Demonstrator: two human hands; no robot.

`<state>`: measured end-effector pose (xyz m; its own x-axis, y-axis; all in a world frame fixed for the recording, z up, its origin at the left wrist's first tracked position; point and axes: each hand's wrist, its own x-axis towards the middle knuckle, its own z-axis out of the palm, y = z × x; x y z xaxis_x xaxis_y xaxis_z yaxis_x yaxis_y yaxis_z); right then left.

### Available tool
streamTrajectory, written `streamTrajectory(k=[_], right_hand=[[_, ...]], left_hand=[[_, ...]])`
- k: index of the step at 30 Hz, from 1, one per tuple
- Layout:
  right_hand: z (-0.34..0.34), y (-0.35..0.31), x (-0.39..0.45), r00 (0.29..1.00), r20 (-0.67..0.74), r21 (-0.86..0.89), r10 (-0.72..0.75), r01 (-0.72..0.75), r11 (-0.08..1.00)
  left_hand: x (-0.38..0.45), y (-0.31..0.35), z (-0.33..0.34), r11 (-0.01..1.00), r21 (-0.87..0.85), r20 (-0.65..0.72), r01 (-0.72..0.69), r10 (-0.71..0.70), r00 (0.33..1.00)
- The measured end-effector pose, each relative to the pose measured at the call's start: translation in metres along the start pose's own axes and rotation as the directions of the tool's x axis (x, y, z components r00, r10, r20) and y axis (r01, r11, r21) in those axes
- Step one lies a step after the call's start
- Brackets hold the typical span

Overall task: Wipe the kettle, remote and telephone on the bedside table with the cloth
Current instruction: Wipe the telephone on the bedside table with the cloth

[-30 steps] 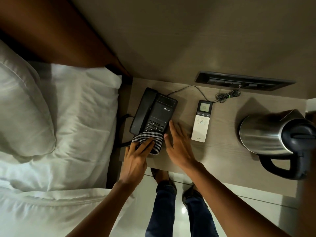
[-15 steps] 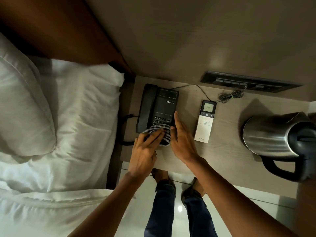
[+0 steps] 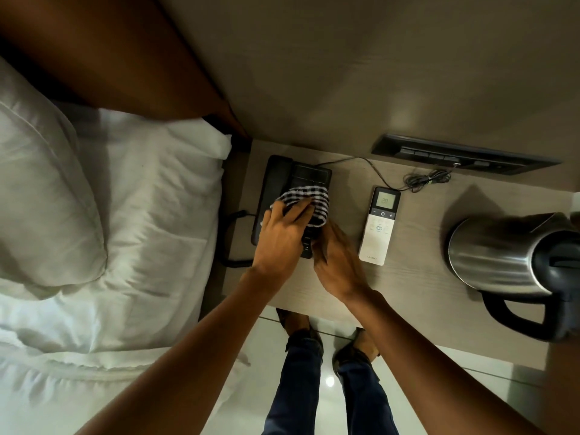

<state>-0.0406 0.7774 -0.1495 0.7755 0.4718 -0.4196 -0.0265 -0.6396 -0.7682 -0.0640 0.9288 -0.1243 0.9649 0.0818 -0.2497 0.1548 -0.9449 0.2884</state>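
Observation:
A black telephone [image 3: 284,180] sits at the left end of the bedside table [image 3: 414,287]. My left hand [image 3: 284,240] presses a black-and-white checked cloth [image 3: 310,199] onto the phone's keypad, and the cloth hides most of the keys. My right hand [image 3: 337,262] lies flat against the phone's right edge, fingers together, holding nothing. A white remote [image 3: 379,227] with a lit display lies just right of my right hand. A steel kettle [image 3: 508,255] with a black handle stands at the table's right end.
A white pillow [image 3: 44,199] and bedding [image 3: 150,215] fill the left side. The phone's cord [image 3: 386,180] runs to a coil by a dark wall switch panel [image 3: 461,155]. My legs and shoes [image 3: 332,350] stand on the glossy floor below the table's front edge.
My left hand has slid the cloth from the phone's near end up over the keypad toward its display. My right hand moved in against the phone's right side.

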Motion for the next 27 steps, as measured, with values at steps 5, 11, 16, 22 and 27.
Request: streamTrajectory(k=[5, 11, 16, 22, 27], right_hand=[[-0.006, 0.005, -0.001, 0.997, 0.065, -0.070, 0.032, -0.027, 0.997], [-0.015, 0.008, -0.002, 0.990, 0.136, -0.116, 0.040, -0.024, 0.993], [-0.019, 0.004, -0.004, 0.990, 0.136, -0.130, 0.044, -0.026, 0.991], [-0.020, 0.001, -0.005, 0.987, 0.141, -0.134, 0.079, -0.060, 0.989], [-0.025, 0.000, -0.022, 0.982, 0.168, -0.183, 0.083, -0.052, 0.982]], left_hand=[[-0.041, -0.003, 0.008, 0.998, -0.052, -0.030, 0.018, -0.020, 0.999], [-0.074, -0.002, 0.010, 1.000, -0.017, 0.015, -0.010, 0.010, 1.000], [-0.104, 0.000, 0.011, 0.999, -0.040, 0.163, 0.023, -0.016, 0.986], [-0.130, 0.010, 0.011, 0.978, -0.166, 0.190, 0.124, -0.092, 0.977], [-0.124, 0.026, -0.006, 0.952, -0.268, 0.118, 0.150, -0.122, 0.985]])
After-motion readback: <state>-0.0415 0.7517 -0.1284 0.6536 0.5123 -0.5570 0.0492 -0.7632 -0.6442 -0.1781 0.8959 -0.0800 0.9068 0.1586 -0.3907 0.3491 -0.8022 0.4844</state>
